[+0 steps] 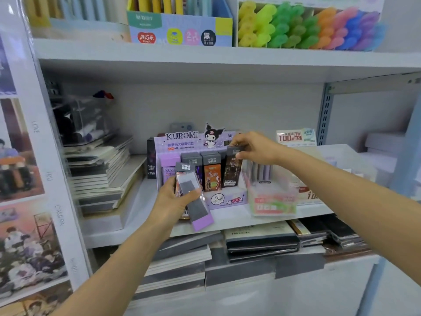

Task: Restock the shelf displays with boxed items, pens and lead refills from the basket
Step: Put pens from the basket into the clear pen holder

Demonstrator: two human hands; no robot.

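The right hand (252, 147) is pinching a refill box (231, 172) by its cap at the tray's (227, 199) 2 o'clock; the left hand (170, 199) is gripping spare boxes (197, 202) at 7 o'clock. They are seeming light, stiff, slippery.

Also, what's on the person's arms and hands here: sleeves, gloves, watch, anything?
Nothing worn that shows. The left forearm and right forearm are bare up to the frame edge, no sleeve in view. The left hand and right hand have no gloves; no watch, bracelet or ring visible, though some fingers are partly hidden.
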